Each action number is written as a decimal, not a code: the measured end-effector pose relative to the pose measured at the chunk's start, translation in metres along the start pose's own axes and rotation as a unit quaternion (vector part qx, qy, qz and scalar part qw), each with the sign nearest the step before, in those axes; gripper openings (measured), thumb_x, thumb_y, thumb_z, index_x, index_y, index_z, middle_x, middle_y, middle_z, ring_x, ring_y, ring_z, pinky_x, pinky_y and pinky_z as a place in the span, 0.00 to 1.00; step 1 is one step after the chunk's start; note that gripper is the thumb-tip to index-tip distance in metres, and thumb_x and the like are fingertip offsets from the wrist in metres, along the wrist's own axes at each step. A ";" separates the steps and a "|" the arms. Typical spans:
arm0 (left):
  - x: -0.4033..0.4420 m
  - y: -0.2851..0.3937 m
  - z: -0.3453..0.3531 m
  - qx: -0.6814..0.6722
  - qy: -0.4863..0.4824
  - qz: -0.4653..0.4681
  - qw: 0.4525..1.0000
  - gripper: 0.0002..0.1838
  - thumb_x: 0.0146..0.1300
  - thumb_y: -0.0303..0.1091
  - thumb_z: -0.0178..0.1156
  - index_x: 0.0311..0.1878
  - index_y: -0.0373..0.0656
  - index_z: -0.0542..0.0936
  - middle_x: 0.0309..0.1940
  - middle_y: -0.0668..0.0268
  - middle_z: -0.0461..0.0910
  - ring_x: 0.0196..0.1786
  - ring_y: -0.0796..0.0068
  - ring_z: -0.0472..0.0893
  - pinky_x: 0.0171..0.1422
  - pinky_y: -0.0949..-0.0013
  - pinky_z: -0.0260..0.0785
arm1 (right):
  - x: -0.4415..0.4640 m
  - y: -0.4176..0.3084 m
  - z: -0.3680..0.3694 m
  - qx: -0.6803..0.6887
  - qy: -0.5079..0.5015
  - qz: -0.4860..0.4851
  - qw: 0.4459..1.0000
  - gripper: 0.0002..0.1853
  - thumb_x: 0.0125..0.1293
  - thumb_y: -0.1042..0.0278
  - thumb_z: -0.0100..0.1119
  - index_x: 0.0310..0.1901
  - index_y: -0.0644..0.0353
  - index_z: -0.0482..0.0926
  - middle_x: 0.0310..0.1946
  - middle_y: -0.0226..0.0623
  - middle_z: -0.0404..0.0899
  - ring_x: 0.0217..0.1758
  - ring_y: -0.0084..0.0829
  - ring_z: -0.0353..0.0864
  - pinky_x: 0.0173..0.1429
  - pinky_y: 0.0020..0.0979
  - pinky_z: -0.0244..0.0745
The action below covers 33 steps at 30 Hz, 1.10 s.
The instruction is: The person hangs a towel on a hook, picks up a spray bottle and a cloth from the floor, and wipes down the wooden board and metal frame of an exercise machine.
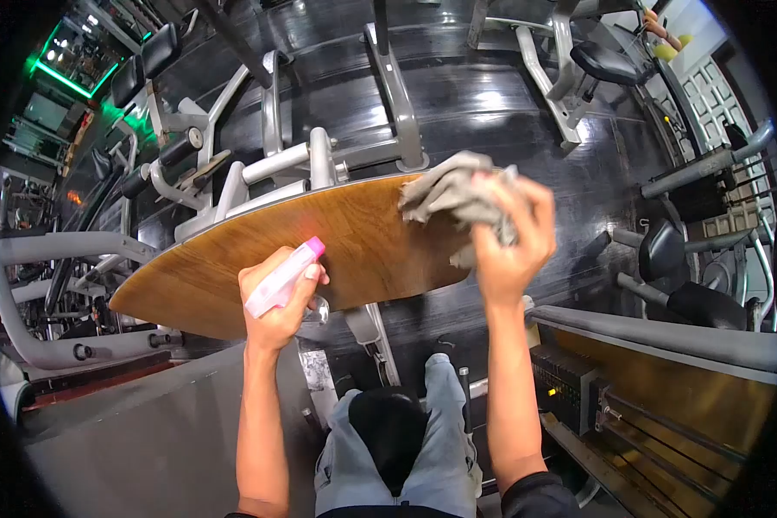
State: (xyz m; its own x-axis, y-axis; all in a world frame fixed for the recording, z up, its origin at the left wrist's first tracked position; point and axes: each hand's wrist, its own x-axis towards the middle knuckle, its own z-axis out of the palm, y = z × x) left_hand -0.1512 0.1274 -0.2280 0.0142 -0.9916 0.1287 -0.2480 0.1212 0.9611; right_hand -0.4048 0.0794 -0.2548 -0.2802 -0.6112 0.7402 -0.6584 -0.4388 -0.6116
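Wiping seems in hand: the right hand (520, 249) clutches a grey rag (453, 194) at the right end of the wooden panel (354, 237), contact perhaps light, being blurred; the left hand (272, 319) grips a spray bottle (281, 283). Next calls for even pressure.

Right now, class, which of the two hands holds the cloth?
The right hand: it grips the cloth, whereas the left hand holds the pink-topped bottle.

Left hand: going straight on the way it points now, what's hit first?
Likely the wood-grain board, met first by the spray bottle in the left hand; the gap above the board is unclear.
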 end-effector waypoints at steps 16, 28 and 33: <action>-0.044 -0.034 0.081 -0.007 -0.051 0.026 0.998 0.05 0.58 0.25 0.66 0.34 0.35 0.80 0.30 0.58 0.79 0.30 0.64 0.78 0.36 0.68 0.70 | -0.043 0.024 0.001 0.000 -0.013 0.018 1.000 0.21 0.40 0.79 0.69 0.40 0.50 0.88 0.40 0.34 0.78 0.44 0.36 0.80 0.49 0.34 0.76; -0.038 -0.053 0.124 0.041 -0.021 0.050 0.998 0.05 0.58 0.23 0.64 0.29 0.36 0.77 0.22 0.61 0.72 0.23 0.66 0.71 0.28 0.68 0.63 | -0.174 0.047 -0.073 0.121 0.020 0.418 0.900 0.16 0.60 0.76 0.53 0.50 0.72 0.79 0.46 0.41 0.77 0.55 0.35 0.75 0.66 0.33 0.64; -0.037 -0.060 0.125 0.046 -0.027 0.072 0.996 0.07 0.65 0.24 0.59 0.30 0.34 0.78 0.23 0.66 0.73 0.17 0.82 0.72 0.20 0.75 0.61 | -0.163 0.028 -0.066 0.227 0.048 0.437 0.869 0.18 0.60 0.73 0.55 0.51 0.72 0.78 0.49 0.42 0.76 0.58 0.38 0.74 0.68 0.36 0.62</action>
State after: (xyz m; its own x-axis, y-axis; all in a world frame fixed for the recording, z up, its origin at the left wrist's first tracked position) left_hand -0.2575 0.1506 -0.3212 -0.0800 -0.9653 0.2486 -0.3307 0.2610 0.9069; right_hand -0.4237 0.2099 -0.3743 -0.6057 -0.7937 -0.0567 0.1728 -0.0617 -0.9830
